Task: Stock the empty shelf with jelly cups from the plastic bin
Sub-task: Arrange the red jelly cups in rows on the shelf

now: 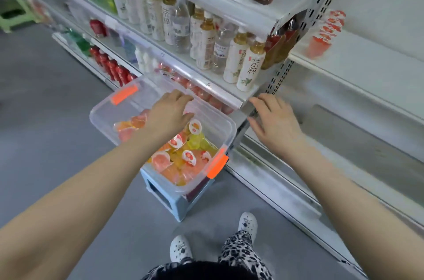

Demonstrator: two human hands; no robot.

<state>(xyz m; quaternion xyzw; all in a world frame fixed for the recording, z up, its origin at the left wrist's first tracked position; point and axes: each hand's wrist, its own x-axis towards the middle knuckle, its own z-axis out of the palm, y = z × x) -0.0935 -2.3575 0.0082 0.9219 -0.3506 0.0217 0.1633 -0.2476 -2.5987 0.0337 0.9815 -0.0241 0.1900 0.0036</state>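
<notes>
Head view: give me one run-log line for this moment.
phase: reaching | left hand: open over plastic bin, above jelly cups | right hand: open, empty, by shelf | bin on blue stool

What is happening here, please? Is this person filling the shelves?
A person stands before a white metal shop shelf and reaches the left hand down into a clear plastic bin with orange latches, which sits on a small light-blue stool. The bin holds many orange, red and yellow jelly cups. The right hand hangs open and empty near the shelf post. A small stack of red jelly cups already stands on the mostly bare shelf at the right.
</notes>
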